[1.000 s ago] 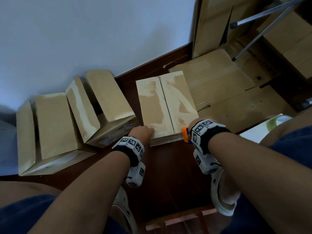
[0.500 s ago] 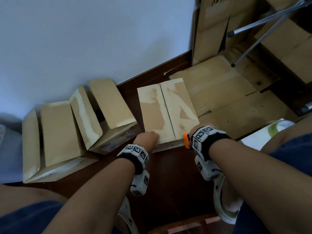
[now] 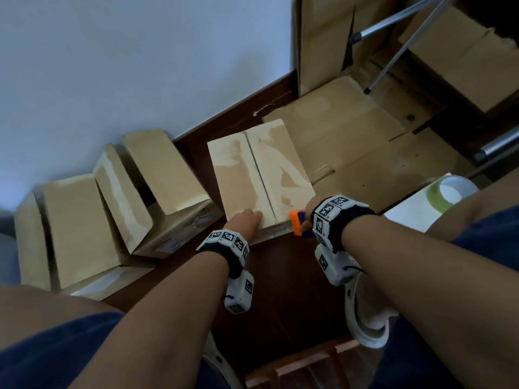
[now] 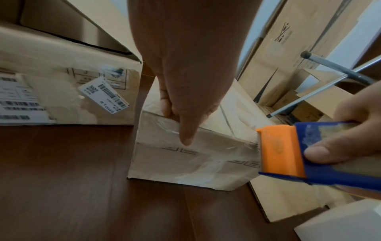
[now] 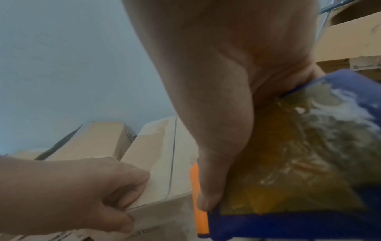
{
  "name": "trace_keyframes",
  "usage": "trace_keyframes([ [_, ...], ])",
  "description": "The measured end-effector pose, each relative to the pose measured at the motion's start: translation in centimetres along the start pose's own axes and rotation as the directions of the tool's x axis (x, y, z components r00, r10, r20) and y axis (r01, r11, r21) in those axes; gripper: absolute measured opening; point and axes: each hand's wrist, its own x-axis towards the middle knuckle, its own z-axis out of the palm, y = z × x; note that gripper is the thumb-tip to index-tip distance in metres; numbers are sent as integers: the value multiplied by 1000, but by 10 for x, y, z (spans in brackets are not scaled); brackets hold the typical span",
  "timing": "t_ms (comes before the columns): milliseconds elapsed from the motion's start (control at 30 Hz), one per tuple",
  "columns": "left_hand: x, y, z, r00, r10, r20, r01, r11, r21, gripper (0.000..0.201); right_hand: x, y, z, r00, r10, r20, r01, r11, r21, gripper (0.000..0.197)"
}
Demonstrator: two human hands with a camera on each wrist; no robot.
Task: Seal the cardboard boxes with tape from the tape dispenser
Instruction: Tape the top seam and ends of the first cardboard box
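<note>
A closed cardboard box (image 3: 261, 175) stands on the dark floor, its two top flaps meeting at a centre seam. My left hand (image 3: 247, 220) grips the near top edge (image 4: 175, 112), fingers curled on top and thumb (image 4: 186, 137) down the front face. My right hand (image 4: 340, 130) grips the blue and orange tape dispenser (image 3: 297, 221). Its orange front (image 4: 276, 150) presses against the right part of the near face, where clear tape lies. In the right wrist view, the right thumb (image 5: 210, 187) lies along the tape dispenser (image 5: 288, 220) beside the cardboard box (image 5: 160, 154).
Two open boxes (image 3: 168, 178) (image 3: 75, 226) lie to the left against the wall. Flattened cardboard (image 3: 365, 153) covers the floor on the right, with metal legs (image 3: 393, 57) above it. A tape roll (image 3: 446, 192) sits on a white thing by my right knee.
The head view has shifted a little. Both hands stay at the box's near edge, the left on the box and the right holding the dispenser.
</note>
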Motion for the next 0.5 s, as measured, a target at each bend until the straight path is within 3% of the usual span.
trace_keyframes([
  [133, 3, -11, -4, 998, -18, 55, 15, 999, 44, 23, -6, -2, -7, 991, 118, 69, -113, 991, -74, 40],
  [267, -8, -38, -3, 996, -34, 77, 26, 994, 104, 28, -11, -15, -7, 997, 49, 59, -41, 991, -129, 56],
  [400, -17, -46, -2, 995, -47, 91, 35, 990, 136, 25, -16, -25, -9, 977, -35, 210, 64, 989, -135, 46],
  [500, -13, -23, -6, 1000, 25, 7, -26, 985, 172, 31, -24, -27, -15, 984, -31, 173, 64, 980, -186, 49],
])
